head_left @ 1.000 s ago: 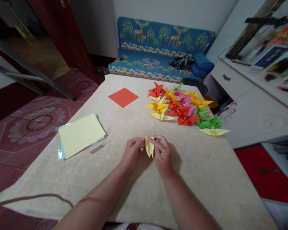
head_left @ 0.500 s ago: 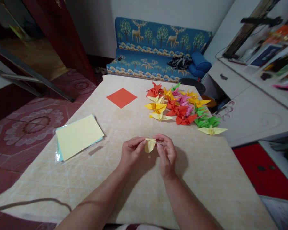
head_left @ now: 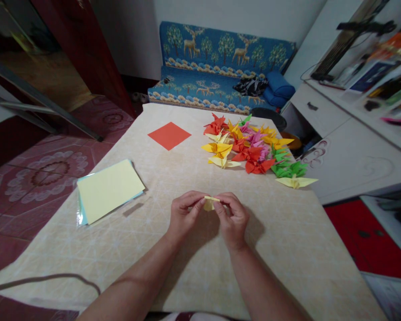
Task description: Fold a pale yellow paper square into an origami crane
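Observation:
Between my fingertips is a small folded piece of pale yellow paper, held just above the table. My left hand pinches its left side between thumb and fingers. On the right side, my right hand grips it the same way, thumb in front. The fingers cover both ends of the paper, so its full shape is hidden. Beyond my hands, to the right, lies a group of folded paper cranes in red, orange, yellow, pink and green. One pale yellow crane sits at the near right of the group.
A square red sheet lies flat farther back on the cloth-covered table. At left is a stack of pale yellow and blue paper on a clear wrapper. A cable crosses the near left corner. A blue sofa stands behind.
My right hand has shifted slightly down and to the right, its thumb now on the paper's front. Less of the folded paper shows below the fingers. Everything else stays put.

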`<action>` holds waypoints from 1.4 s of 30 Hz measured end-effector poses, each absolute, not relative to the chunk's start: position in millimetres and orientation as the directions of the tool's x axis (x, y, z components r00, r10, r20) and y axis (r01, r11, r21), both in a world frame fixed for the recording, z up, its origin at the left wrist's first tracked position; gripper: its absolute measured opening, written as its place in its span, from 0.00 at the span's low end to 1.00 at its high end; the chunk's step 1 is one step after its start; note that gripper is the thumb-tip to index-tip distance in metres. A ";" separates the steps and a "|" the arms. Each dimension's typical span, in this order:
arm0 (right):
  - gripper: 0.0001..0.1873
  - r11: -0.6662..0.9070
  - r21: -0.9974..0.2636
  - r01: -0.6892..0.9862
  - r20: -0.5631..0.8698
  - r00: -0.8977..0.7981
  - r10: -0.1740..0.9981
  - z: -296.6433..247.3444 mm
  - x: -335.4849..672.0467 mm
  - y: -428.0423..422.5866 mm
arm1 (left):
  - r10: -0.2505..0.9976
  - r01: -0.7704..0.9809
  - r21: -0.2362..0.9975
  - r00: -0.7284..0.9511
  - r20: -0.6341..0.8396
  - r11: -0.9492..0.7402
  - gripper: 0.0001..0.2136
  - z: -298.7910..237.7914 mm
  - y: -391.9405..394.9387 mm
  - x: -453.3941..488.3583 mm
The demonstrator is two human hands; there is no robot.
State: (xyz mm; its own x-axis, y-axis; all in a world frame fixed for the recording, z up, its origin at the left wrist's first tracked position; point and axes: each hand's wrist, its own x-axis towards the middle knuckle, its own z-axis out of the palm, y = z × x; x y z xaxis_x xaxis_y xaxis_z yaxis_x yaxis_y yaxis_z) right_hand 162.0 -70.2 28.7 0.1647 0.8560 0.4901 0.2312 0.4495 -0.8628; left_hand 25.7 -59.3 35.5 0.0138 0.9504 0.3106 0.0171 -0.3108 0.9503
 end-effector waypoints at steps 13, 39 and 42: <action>0.01 0.385 -0.890 0.246 0.431 0.172 0.886 24.6 160.2 -69.8 | 0.983 -0.064 0.981 0.030 0.183 -0.181 0.08 37.4 -56.4 27.1; 0.12 0.008 -0.996 -0.093 -0.003 0.116 0.993 15.2 159.3 -60.3 | 0.997 -0.104 0.992 0.030 -0.075 0.078 0.10 28.5 -48.0 29.1; 0.11 -0.014 -0.986 -0.167 -0.033 0.109 0.993 13.8 160.0 -60.5 | 0.993 -0.170 0.979 0.016 -0.115 0.116 0.11 28.0 -47.9 29.1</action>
State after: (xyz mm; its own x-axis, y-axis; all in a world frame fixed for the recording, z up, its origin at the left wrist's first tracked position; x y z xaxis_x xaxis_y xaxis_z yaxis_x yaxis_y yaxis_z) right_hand 160.0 -60.5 13.8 0.1095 0.9934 -0.0330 -0.1666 -0.0144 -0.9859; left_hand 29.1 -47.9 28.0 0.0158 0.9932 -0.1149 -0.1697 0.1160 0.9787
